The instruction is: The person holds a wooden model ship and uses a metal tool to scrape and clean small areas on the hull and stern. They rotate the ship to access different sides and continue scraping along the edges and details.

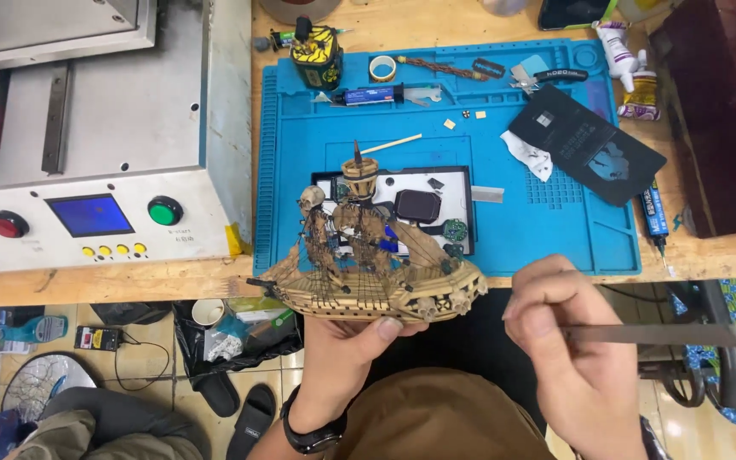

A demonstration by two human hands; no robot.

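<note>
My left hand holds a small wooden model sailing ship from underneath, in front of the bench edge. The ship has a tan hull, dark rigging, a mast with a crow's nest and a tiny skull on its left side. A black watch is on my left wrist. My right hand is to the right of the ship's end, fingers closed on thin metal tweezers that stick out to the right. The tweezers do not touch the ship.
A blue work mat covers the wooden bench, carrying a small tray with a dark smartwatch body, glue tubes, a tape roll, a yellow-black device and a black card. A grey machine with buttons stands left. Sandals and bags lie on the floor.
</note>
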